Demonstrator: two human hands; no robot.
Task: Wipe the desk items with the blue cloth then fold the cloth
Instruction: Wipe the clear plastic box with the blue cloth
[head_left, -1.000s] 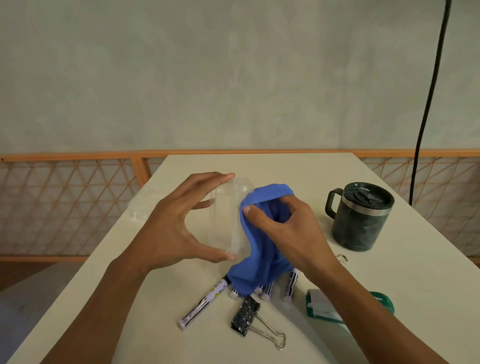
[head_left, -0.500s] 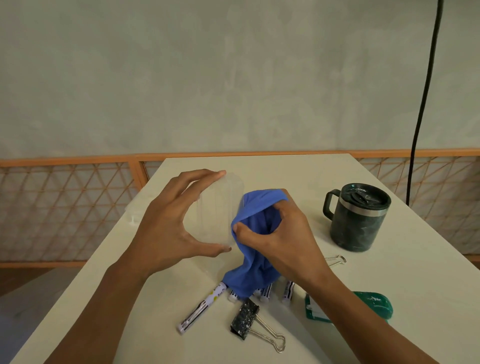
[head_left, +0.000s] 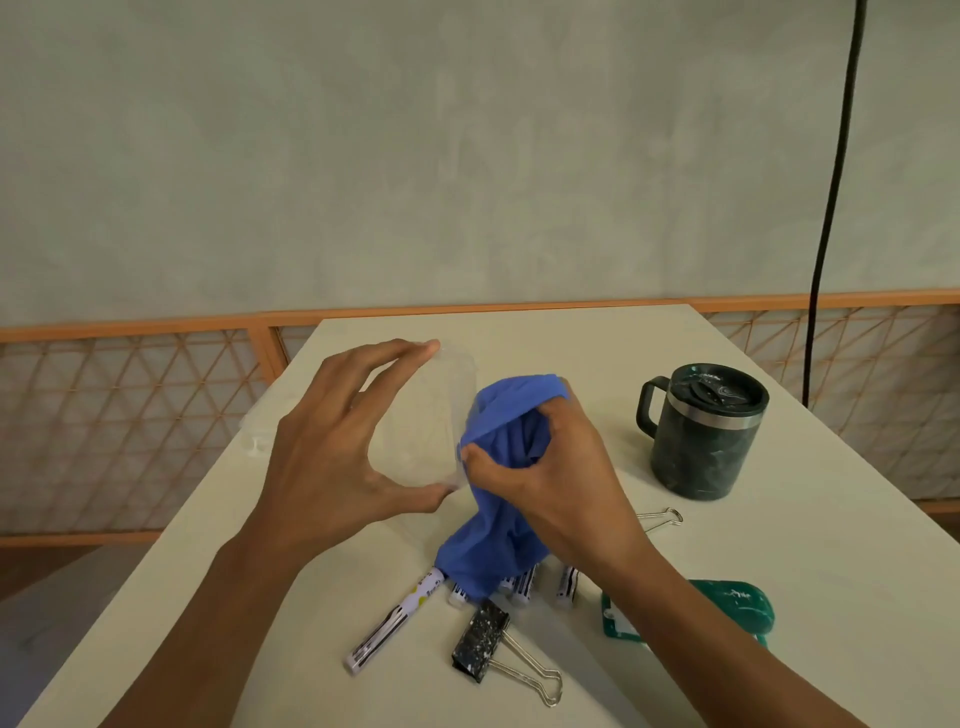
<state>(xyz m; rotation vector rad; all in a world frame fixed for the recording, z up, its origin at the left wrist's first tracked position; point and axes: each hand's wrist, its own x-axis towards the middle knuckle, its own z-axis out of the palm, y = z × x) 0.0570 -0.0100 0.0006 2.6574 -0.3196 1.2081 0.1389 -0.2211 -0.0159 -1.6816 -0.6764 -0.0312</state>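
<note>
My left hand (head_left: 332, 447) holds a clear plastic container (head_left: 421, 421) above the desk, fingertips on its top edge and thumb under its bottom edge. My right hand (head_left: 550, 467) grips the bunched blue cloth (head_left: 498, 447) and presses it against the container's right side. The cloth's loose end hangs down onto the white markers (head_left: 395, 621) lying on the desk. A dark green lidded mug (head_left: 701, 431) stands to the right. A black speckled binder clip (head_left: 480, 644) lies near the front.
The white desk (head_left: 805, 545) ends at left and right edges, with an orange lattice railing (head_left: 130, 415) behind. A second clear lid or box (head_left: 257, 426) sits at the left edge. A green tape dispenser (head_left: 727, 608) lies under my right forearm. A black cable (head_left: 831, 208) hangs at right.
My right hand has slid the cloth down along the container's right side and drawn it slightly back. The left hand keeps the container at nearly the same spot.
</note>
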